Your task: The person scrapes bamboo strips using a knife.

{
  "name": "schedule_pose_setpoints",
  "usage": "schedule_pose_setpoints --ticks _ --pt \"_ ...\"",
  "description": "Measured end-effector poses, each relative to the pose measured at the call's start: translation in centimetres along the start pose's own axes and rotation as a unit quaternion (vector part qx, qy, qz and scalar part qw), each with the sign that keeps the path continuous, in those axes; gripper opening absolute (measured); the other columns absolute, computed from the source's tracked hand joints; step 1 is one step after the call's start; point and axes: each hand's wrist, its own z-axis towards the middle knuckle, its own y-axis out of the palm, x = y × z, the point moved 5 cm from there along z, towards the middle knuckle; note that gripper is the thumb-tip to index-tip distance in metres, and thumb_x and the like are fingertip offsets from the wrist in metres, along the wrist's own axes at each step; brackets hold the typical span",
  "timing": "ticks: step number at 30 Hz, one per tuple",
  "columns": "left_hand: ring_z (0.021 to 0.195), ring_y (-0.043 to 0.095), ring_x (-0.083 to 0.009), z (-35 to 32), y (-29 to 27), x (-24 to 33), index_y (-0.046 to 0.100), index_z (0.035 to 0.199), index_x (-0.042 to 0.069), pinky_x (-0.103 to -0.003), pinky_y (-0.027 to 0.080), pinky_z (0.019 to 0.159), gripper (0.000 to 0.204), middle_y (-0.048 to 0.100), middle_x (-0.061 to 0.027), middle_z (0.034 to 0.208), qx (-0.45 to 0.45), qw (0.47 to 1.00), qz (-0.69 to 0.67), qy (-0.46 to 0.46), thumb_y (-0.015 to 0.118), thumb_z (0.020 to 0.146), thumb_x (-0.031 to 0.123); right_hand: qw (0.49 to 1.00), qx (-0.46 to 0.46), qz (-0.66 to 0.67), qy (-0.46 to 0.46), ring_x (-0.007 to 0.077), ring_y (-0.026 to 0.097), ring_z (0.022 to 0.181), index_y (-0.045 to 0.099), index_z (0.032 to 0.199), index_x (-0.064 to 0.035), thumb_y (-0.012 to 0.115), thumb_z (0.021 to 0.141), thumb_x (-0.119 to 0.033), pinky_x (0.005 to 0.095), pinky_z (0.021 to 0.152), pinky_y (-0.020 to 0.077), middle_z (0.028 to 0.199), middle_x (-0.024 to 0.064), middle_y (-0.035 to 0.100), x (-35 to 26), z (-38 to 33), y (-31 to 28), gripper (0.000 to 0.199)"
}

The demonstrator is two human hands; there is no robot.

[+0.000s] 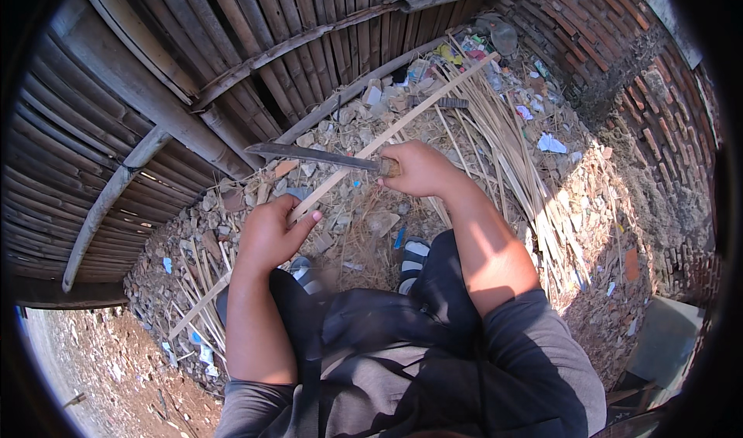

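Observation:
A long, pale bamboo strip (418,111) runs slantwise from the lower left to the upper right in front of me. My left hand (272,233) is closed around it, with the thumb lying along the strip; its lower end passes under my left forearm. In my right hand (418,169) is the wooden handle of a machete (325,158). The long dark blade points left and crosses the strip ahead of my left hand, appearing to touch it. Whether the edge bites into the strip cannot be made out.
Many split bamboo strips (515,155) lie in a pile at the right, and more strips (203,287) lie at the left. Rubble and litter (352,128) cover the ground. A bamboo wall (186,43) rises at the left and ahead, a brick wall (573,20) at the right.

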Motion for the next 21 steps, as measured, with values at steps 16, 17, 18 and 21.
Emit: schedule_pose_setpoints --ticks 16,17,18,21 --pt "0.062 0.064 -0.0287 0.1 -0.6 0.3 0.071 0.095 0.001 -0.041 0.049 0.062 0.037 0.064 -0.0144 0.067 0.036 0.999 -0.006 -0.004 0.081 0.088 0.036 0.999 0.014 -0.023 -0.021 0.0428 0.070 0.098 0.071 0.121 -0.0113 0.079 0.081 -0.032 0.0520 0.087 0.0558 0.102 0.0230 0.073 -1.0 0.3 0.9 0.045" --pt "0.062 0.064 -0.0287 0.1 -0.6 0.4 0.071 0.095 0.001 -0.041 0.049 0.062 0.037 0.064 -0.0144 0.067 0.035 0.999 -0.004 -0.004 0.081 0.088 0.036 0.999 0.028 -0.012 -0.038 0.0432 0.070 0.098 0.072 0.120 -0.0100 0.080 0.081 -0.032 0.0520 0.087 0.0557 0.102 0.0232 0.074 -1.0 0.2 0.8 0.046" --pt "0.063 0.066 -0.0329 0.0 -0.8 0.5 0.072 0.095 0.002 -0.043 0.050 0.062 0.039 0.065 -0.0153 0.066 0.042 0.999 -0.011 -0.001 0.080 0.089 0.040 0.999 0.028 -0.010 -0.038 0.0432 0.070 0.098 0.072 0.120 -0.0100 0.080 0.081 -0.032 0.0520 0.087 0.0557 0.102 0.0232 0.074 -0.5 0.3 0.7 0.046" --pt "0.064 0.068 -0.0372 0.1 -1.0 0.9 0.072 0.096 0.002 -0.045 0.052 0.062 0.042 0.065 -0.0162 0.065 0.054 0.998 -0.018 0.002 0.079 0.089 0.043 0.997 0.074 0.033 0.004 0.0431 0.070 0.099 0.072 0.119 -0.0068 0.080 0.082 -0.032 0.0500 0.088 0.0553 0.103 0.0229 0.074 2.2 0.2 -1.0 0.046"
